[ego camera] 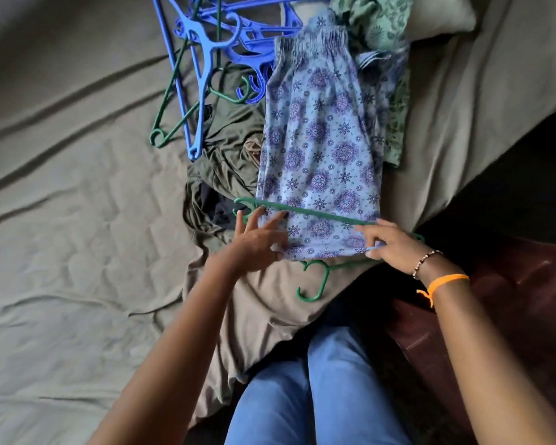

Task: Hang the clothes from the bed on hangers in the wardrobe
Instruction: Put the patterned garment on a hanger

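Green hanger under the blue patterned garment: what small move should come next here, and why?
Probably pull the hem through and fold it over the bar. The green hanger crosses the blue patterned garment near its lower end, the right hand pinches the hem, and the left hand lies on the cloth, so it is not yet draped.

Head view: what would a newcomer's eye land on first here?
The blue floral-print garment laid lengthwise mid-frame, its near hem threaded over a green hanger that both hands work: left hand on the hem, right hand pinching it. Next, the tangle of blue hangers at the top on the olive bedsheet.
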`<state>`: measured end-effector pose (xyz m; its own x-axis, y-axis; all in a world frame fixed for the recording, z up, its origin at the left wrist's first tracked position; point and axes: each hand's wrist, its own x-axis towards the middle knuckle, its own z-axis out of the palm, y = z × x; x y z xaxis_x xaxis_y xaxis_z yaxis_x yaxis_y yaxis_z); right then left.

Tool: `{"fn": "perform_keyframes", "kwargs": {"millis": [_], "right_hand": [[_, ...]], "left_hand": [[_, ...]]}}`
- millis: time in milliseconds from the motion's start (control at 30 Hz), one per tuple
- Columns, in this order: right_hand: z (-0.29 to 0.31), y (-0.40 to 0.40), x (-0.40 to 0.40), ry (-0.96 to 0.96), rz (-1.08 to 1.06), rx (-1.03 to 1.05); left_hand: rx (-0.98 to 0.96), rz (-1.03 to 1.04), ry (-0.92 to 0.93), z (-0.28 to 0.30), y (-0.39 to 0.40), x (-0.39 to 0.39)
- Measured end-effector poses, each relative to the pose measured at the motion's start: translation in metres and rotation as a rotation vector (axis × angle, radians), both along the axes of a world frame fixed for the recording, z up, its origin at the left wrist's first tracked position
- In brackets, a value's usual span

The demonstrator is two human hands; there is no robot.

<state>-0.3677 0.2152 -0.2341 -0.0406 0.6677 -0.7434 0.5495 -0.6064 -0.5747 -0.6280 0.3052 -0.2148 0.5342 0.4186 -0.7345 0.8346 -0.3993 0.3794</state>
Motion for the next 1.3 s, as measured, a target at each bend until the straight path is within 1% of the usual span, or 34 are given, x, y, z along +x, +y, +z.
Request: {"fn": "perform_keyframes", "kwargs": {"millis": [67, 167, 233, 267, 333, 400, 500, 567, 633, 667, 733, 767, 833, 867, 900, 933, 967, 1000, 1033, 1100, 1133, 1167, 1200, 1233, 1300], "right_hand": [[0.008, 0.006, 0.005, 0.042, 0.074, -0.145], [0.018, 0.015, 0.012, 0.082, 0.096, -0.241], [0.028, 0.024, 0.016, 0.035, 0.140, -0.252], [0.034, 0.031, 0.020, 0.017, 0.158, -0.224], [0.051, 0.055, 0.028, -0.032, 0.191, -0.139], [0.073, 0.085, 0.036, -0.098, 0.191, 0.003], [0.097, 0.135, 0.051, -0.153, 0.189, 0.225], [0.105, 0.168, 0.057, -0.169, 0.135, 0.342], [0.109, 0.198, 0.063, -0.215, 0.025, 0.472], [0.108, 0.211, 0.065, -0.266, -0.030, 0.557], [0.101, 0.230, 0.067, -0.468, -0.091, 0.758], [0.096, 0.234, 0.065, -0.579, -0.082, 0.813], [0.083, 0.227, 0.058, -0.719, -0.045, 0.851], [0.068, 0.215, 0.052, -0.737, -0.033, 0.876], [0.052, 0.201, 0.046, -0.708, -0.018, 0.881], [0.033, 0.182, 0.040, -0.626, 0.024, 0.835], [0.012, 0.162, 0.035, -0.532, 0.117, 0.752], [-0.006, 0.141, 0.031, -0.471, 0.242, 0.644], [-0.020, 0.121, 0.028, -0.467, 0.380, 0.535], [-0.036, 0.088, 0.024, -0.527, 0.552, 0.420], [-0.038, 0.080, 0.021, -0.553, 0.590, 0.366], [-0.040, 0.075, 0.018, -0.586, 0.596, 0.389], [-0.042, 0.074, 0.015, -0.632, 0.593, 0.429], [-0.041, 0.075, 0.013, -0.676, 0.576, 0.475], [-0.036, 0.080, 0.012, -0.653, 0.571, 0.452]], "left_hand": [[-0.138, -0.101, 0.114, 0.016, 0.010, 0.010], [-0.332, -0.139, 0.190, 0.033, 0.033, 0.022], [-0.377, -0.111, 0.186, 0.043, 0.051, 0.029], [-0.354, -0.105, 0.170, 0.047, 0.061, 0.032], [-0.270, -0.091, 0.142, 0.056, 0.085, 0.038], [-0.176, -0.062, 0.113, 0.068, 0.112, 0.043], [-0.092, 0.023, 0.063, 0.089, 0.160, 0.050], [0.009, 0.046, 0.062, 0.106, 0.191, 0.058], [0.189, 0.105, 0.024, 0.118, 0.217, 0.071], [0.268, 0.193, -0.023, 0.121, 0.226, 0.079], [0.431, 0.414, -0.142, 0.117, 0.239, 0.093], [0.523, 0.499, -0.196, 0.110, 0.241, 0.099], [0.649, 0.568, -0.249, 0.090, 0.230, 0.109], [0.692, 0.585, -0.276, 0.079, 0.217, 0.113], [0.719, 0.600, -0.301, 0.067, 0.201, 0.116], [0.716, 0.609, -0.305, 0.052, 0.181, 0.118], [0.679, 0.641, -0.293, 0.042, 0.159, 0.119], [0.602, 0.718, -0.284, 0.026, 0.135, 0.119], [0.457, 0.845, -0.270, 0.014, 0.113, 0.118], [0.078, 1.186, -0.301, -0.002, 0.071, 0.114], [-0.088, 1.359, -0.335, -0.004, 0.054, 0.111], [-0.220, 1.494, -0.338, -0.003, 0.039, 0.109], [-0.324, 1.581, -0.339, -0.001, 0.026, 0.106], [-0.387, 1.622, -0.331, 0.003, 0.015, 0.101], [-0.449, 1.651, -0.316, 0.010, -0.001, 0.090]]}}
